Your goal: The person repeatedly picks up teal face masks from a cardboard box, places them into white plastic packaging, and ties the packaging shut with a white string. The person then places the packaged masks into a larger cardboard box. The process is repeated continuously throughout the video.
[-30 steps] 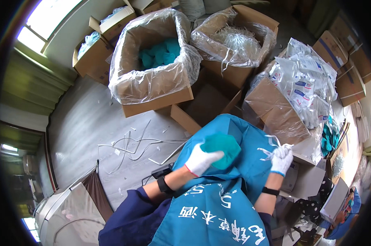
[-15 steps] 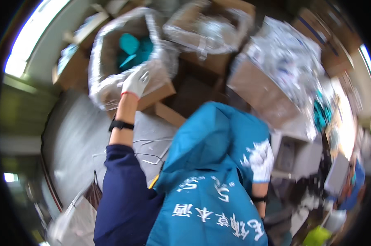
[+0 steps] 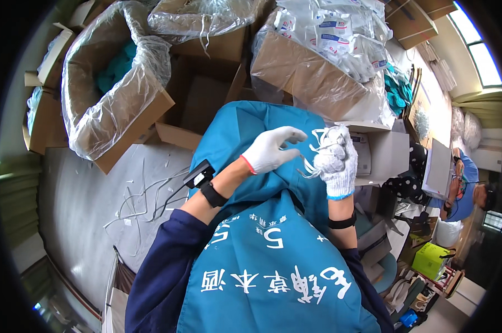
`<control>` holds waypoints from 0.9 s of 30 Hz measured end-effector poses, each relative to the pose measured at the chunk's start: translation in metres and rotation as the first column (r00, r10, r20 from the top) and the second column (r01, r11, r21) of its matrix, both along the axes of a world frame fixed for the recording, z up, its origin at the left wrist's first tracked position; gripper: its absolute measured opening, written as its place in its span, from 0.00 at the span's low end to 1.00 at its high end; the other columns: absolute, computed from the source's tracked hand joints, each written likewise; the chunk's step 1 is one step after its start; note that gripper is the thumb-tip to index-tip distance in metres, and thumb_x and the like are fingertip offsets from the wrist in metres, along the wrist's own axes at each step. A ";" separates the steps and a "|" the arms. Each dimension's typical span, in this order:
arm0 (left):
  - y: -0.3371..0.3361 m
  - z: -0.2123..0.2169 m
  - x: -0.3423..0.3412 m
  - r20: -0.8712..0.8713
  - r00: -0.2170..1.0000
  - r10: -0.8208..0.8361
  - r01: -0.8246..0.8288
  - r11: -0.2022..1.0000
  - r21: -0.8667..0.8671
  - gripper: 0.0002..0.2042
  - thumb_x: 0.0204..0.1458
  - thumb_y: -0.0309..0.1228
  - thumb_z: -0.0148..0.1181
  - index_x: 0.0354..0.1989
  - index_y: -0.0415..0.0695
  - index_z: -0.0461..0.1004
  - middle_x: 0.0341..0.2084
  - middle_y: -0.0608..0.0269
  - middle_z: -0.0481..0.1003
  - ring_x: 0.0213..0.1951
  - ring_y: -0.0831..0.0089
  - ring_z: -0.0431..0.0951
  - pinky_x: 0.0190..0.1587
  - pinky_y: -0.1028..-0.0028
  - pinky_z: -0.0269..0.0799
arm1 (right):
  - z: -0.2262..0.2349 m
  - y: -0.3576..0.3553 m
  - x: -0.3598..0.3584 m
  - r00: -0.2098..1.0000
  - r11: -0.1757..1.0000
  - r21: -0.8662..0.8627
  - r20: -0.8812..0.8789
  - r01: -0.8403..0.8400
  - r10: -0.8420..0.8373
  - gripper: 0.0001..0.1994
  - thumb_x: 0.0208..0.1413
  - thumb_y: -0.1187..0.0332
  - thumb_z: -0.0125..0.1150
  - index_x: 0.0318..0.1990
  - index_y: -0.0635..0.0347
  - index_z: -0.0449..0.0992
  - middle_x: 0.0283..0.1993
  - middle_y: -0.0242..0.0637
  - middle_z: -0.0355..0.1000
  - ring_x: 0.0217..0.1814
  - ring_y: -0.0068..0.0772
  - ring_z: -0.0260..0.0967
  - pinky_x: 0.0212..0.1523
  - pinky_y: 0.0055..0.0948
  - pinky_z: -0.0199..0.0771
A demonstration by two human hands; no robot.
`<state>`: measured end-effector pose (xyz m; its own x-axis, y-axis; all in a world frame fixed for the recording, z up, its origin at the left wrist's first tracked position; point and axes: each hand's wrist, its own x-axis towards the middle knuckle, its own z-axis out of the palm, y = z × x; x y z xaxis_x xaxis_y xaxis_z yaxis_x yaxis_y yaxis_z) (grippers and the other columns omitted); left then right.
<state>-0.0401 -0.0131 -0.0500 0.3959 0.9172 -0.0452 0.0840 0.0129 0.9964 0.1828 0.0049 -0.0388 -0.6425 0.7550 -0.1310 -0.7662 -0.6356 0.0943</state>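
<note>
Left hand (image 3: 270, 149) returned from box; strings (image 3: 312, 161) run sideways between hands.

Far side is walled by the plastic-lined box (image 3: 118, 105) at left and the box of packets (image 3: 317, 72) at right; grey floor (image 3: 90, 194) lies open left.

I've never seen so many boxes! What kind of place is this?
Probably a packing workshop or storeroom. Cardboard boxes lined with plastic bags stand open on the floor, one heaped with small sealed packets, and the person wears white work gloves and a blue apron.
</note>
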 end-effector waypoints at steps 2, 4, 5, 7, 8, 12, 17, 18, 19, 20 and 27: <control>-0.002 0.001 0.013 -0.027 1.000 0.000 0.003 0.994 0.112 0.17 0.54 0.26 0.63 0.53 0.39 0.76 0.46 0.56 0.79 0.50 0.66 0.78 0.54 0.68 0.73 | -0.004 -0.002 -0.003 0.999 1.000 0.019 0.031 -0.006 0.005 0.16 0.71 0.55 0.47 0.34 0.53 0.70 0.19 0.22 0.56 0.11 0.13 0.46 0.13 0.19 0.50; -0.003 0.000 0.020 -0.119 0.993 -0.010 0.033 0.981 0.192 0.15 0.54 0.26 0.63 0.51 0.39 0.77 0.43 0.55 0.79 0.46 0.64 0.79 0.51 0.67 0.74 | -0.005 -0.007 -0.006 0.997 1.000 0.007 0.072 -0.007 0.007 0.15 0.72 0.56 0.46 0.35 0.53 0.70 0.21 0.22 0.56 0.12 0.12 0.47 0.13 0.19 0.50; 0.000 -0.003 0.022 -0.198 0.980 -0.019 0.062 0.975 0.214 0.14 0.54 0.26 0.63 0.49 0.39 0.77 0.40 0.55 0.79 0.44 0.64 0.79 0.49 0.67 0.74 | -0.009 -0.009 -0.005 0.994 0.999 0.029 0.106 0.022 -0.025 0.15 0.72 0.56 0.45 0.36 0.54 0.70 0.22 0.23 0.56 0.13 0.13 0.48 0.14 0.19 0.50; 0.004 -0.010 0.024 -0.222 0.975 -0.002 0.062 0.962 0.265 0.09 0.59 0.29 0.59 0.44 0.37 0.78 0.33 0.56 0.78 0.38 0.65 0.78 0.45 0.67 0.73 | -0.012 -0.007 -0.001 0.991 0.998 0.049 0.124 0.043 -0.048 0.15 0.72 0.56 0.44 0.37 0.54 0.70 0.22 0.23 0.56 0.13 0.14 0.49 0.14 0.20 0.50; 0.005 -0.014 0.023 -0.163 0.985 -0.052 0.078 0.984 0.159 0.09 0.60 0.30 0.57 0.43 0.37 0.78 0.34 0.54 0.78 0.38 0.64 0.79 0.45 0.66 0.73 | -0.013 -0.006 0.001 0.990 0.997 0.060 0.131 0.052 -0.059 0.15 0.72 0.56 0.44 0.37 0.54 0.70 0.22 0.23 0.56 0.13 0.15 0.49 0.14 0.20 0.50; 0.007 -0.024 0.023 0.124 0.975 -0.185 0.206 0.960 -0.187 0.15 0.66 0.36 0.51 0.42 0.34 0.78 0.36 0.55 0.79 0.38 0.67 0.80 0.46 0.70 0.75 | -0.005 -0.004 0.000 0.996 0.998 0.026 0.074 0.051 -0.053 0.14 0.72 0.57 0.44 0.39 0.56 0.70 0.24 0.23 0.56 0.14 0.14 0.52 0.16 0.20 0.53; -0.003 -0.020 0.026 0.396 0.901 -0.177 0.374 0.780 -0.502 0.18 0.68 0.40 0.48 0.46 0.35 0.76 0.35 0.56 0.80 0.39 0.68 0.82 0.45 0.71 0.78 | -0.033 0.003 0.019 0.974 0.987 -0.019 0.166 0.159 -0.153 0.16 0.71 0.60 0.46 0.49 0.64 0.72 0.31 0.31 0.66 0.14 0.16 0.53 0.18 0.21 0.57; -0.005 -0.023 0.025 0.462 0.875 -0.146 0.409 0.734 -0.542 0.18 0.68 0.40 0.48 0.47 0.36 0.76 0.36 0.56 0.80 0.39 0.67 0.82 0.45 0.70 0.78 | -0.030 0.001 0.017 0.973 0.986 -0.053 0.177 0.157 -0.146 0.16 0.71 0.60 0.45 0.50 0.65 0.72 0.31 0.31 0.66 0.14 0.16 0.53 0.18 0.21 0.57; -0.004 -0.010 0.021 0.440 0.885 -0.153 0.413 0.697 -0.586 0.18 0.69 0.40 0.46 0.48 0.36 0.75 0.36 0.55 0.80 0.36 0.68 0.83 0.42 0.71 0.79 | -0.028 -0.001 0.017 0.972 0.984 -0.087 0.187 0.159 -0.140 0.17 0.71 0.59 0.45 0.50 0.65 0.72 0.32 0.32 0.66 0.15 0.16 0.54 0.18 0.21 0.57; -0.005 -0.011 0.020 0.423 0.891 -0.167 0.411 0.693 -0.592 0.18 0.68 0.41 0.46 0.48 0.36 0.75 0.37 0.55 0.80 0.36 0.69 0.83 0.41 0.73 0.78 | -0.028 -0.002 0.018 0.971 0.980 -0.119 0.197 0.160 -0.135 0.17 0.71 0.59 0.45 0.50 0.65 0.72 0.32 0.32 0.66 0.15 0.16 0.54 0.18 0.21 0.57; -0.007 -0.001 0.020 0.198 0.918 -0.343 0.395 0.755 -0.524 0.19 0.65 0.41 0.52 0.49 0.37 0.78 0.33 0.62 0.81 0.29 0.78 0.78 0.33 0.80 0.72 | -0.026 -0.004 0.012 0.943 0.986 -0.003 0.292 0.165 -0.157 0.20 0.71 0.53 0.46 0.53 0.62 0.72 0.30 0.32 0.66 0.17 0.20 0.58 0.18 0.22 0.59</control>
